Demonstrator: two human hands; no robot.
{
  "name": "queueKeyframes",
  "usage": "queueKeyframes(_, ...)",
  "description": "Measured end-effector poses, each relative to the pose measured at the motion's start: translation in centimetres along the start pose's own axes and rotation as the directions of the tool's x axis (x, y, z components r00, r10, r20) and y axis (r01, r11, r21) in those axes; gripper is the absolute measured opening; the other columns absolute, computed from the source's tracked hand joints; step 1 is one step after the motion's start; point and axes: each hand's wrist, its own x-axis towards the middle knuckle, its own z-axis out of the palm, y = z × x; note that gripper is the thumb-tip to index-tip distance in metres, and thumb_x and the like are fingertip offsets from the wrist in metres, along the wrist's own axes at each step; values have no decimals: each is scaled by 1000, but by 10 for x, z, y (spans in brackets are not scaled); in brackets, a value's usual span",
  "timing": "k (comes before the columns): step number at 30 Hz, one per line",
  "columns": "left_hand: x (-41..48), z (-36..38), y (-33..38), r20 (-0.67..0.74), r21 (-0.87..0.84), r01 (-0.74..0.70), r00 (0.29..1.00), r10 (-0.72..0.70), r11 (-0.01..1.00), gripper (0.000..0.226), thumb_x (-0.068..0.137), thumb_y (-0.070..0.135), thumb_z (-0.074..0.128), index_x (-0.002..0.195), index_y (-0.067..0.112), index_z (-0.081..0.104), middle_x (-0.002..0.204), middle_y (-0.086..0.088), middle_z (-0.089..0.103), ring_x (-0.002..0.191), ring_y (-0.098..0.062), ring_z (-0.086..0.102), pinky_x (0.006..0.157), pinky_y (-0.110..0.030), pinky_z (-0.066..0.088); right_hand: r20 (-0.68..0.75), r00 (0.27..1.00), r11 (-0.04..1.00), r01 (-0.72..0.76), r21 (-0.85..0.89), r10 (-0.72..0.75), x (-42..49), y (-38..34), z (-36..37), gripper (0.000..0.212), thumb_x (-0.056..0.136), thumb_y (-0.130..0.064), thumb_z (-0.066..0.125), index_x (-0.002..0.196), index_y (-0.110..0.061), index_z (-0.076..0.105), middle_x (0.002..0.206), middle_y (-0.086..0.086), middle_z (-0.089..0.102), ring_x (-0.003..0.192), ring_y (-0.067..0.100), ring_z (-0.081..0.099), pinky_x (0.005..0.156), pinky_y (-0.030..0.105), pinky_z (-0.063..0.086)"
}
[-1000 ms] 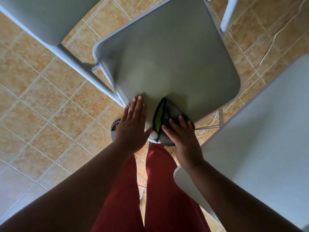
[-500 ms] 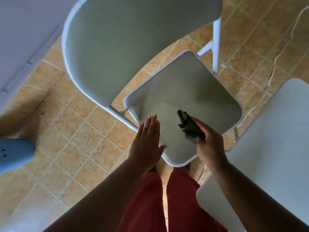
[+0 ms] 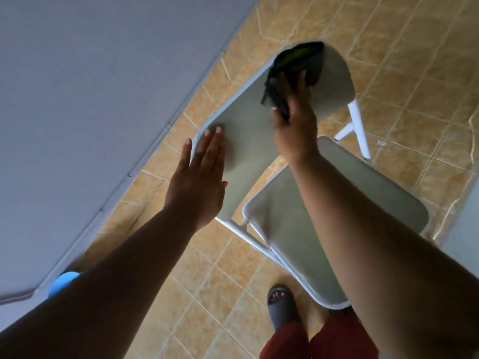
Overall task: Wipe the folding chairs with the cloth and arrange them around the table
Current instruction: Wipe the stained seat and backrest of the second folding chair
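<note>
Grey plastic forms the backrest (image 3: 248,120) of the folding chair (image 3: 324,216), and both hands are on it. The right hand (image 3: 294,125) presses a dark cloth (image 3: 298,66) with a green stripe against the upper part of the backrest, fingers closed over the bunched fabric, which spills past the fingertips to the backrest's top edge. The left hand (image 3: 199,177) lies flat and spread on the lower corner of the same backrest, fingers straight and together, gripping nothing. Below the right forearm sits the chair's grey seat (image 3: 363,198), carried on white tube legs (image 3: 359,125). To the left of the left hand runs the edge of a grey table (image 3: 90,99). Under the left forearm a blue rounded object (image 3: 63,281) peeks out; what it is cannot be told. Beneath both arms, on the tan tiled floor (image 3: 207,281), are a dark slide sandal (image 3: 282,304) and red trousers (image 3: 318,340).
</note>
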Motion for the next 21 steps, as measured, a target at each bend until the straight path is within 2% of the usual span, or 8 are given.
queueKeyframes(4, -8, 11, -8, -15, 16, -47, 999, 47, 999, 79, 89, 22, 53, 152, -3, 13, 162, -19, 1, 150, -34, -1, 121, -54, 10, 30, 995, 991, 94, -93, -91, -50, -3, 50, 62, 86, -17, 39, 147, -12, 33, 155, 23, 20, 142, 49, 9, 114, 60, 17)
queueKeyframes(7, -10, 16, -10, -58, 5, -62, 996, 62, 998, 74, 84, 10, 45, 151, -4, 17, 162, -19, 3, 150, -34, -1, 120, -54, 11, 129, 976, 980, 186, -64, -177, -118, 0, 68, 61, 85, -5, 39, 146, -10, 35, 155, 21, 23, 144, 44, 8, 112, 59, 21)
queueKeyframes(10, -11, 21, -16, -114, -12, -98, 989, 96, 995, 68, 87, 6, 39, 151, -5, 17, 162, -19, 6, 150, -35, 2, 120, -55, 13, 259, 954, 988, 137, 77, -153, -182, 1, 70, 63, 82, -3, 33, 144, -9, 40, 154, 14, 29, 145, 36, 15, 112, 52, 29)
queueKeyframes(12, -12, 23, -18, -129, -32, -114, 986, 109, 993, 73, 84, 3, 42, 151, -5, 16, 162, -18, 5, 150, -34, 1, 120, -55, 12, 250, 967, 984, 4, 179, -49, -201, -2, 61, 61, 81, -5, 33, 141, -11, 45, 150, 7, 40, 141, 27, 32, 111, 35, 36)
queueKeyframes(14, -12, 22, -19, -122, -33, -115, 986, 110, 993, 79, 80, 0, 46, 152, -4, 14, 163, -18, 2, 150, -34, -1, 120, -56, 11, 110, 970, 936, -237, 259, 215, -191, -4, 48, 51, 87, -6, 43, 137, -14, 51, 138, 6, 55, 127, 19, 51, 101, 15, 40)
queueKeyframes(15, -12, 21, -19, -120, -29, -117, 986, 112, 993, 79, 80, 1, 44, 152, -3, 12, 163, -18, 1, 150, -35, -2, 120, -56, 10, 51, 933, 876, -352, 329, 355, -178, -1, 40, 45, 90, -8, 49, 135, -14, 53, 133, 7, 59, 120, 18, 55, 98, 14, 41)
queueKeyframes(18, -13, 19, -20, -119, -33, -125, 986, 120, 992, 78, 81, 5, 39, 153, -2, 9, 163, -18, 0, 150, -35, -3, 120, -56, 10, -48, 828, 665, -414, 622, 559, -110, 14, 3, 41, 88, -24, 53, 128, -15, 57, 125, 8, 64, 113, 23, 61, 100, 41, 48)
queueKeyframes(21, -13, 19, -22, -120, -33, -127, 985, 122, 991, 81, 81, 4, 47, 153, -2, 10, 163, -17, 0, 150, -34, -2, 120, -56, 11, -197, 808, 734, -366, 572, 556, -25, 37, -32, 38, 87, -40, 54, 118, -21, 61, 112, 7, 69, 102, 27, 66, 92, 52, 51)
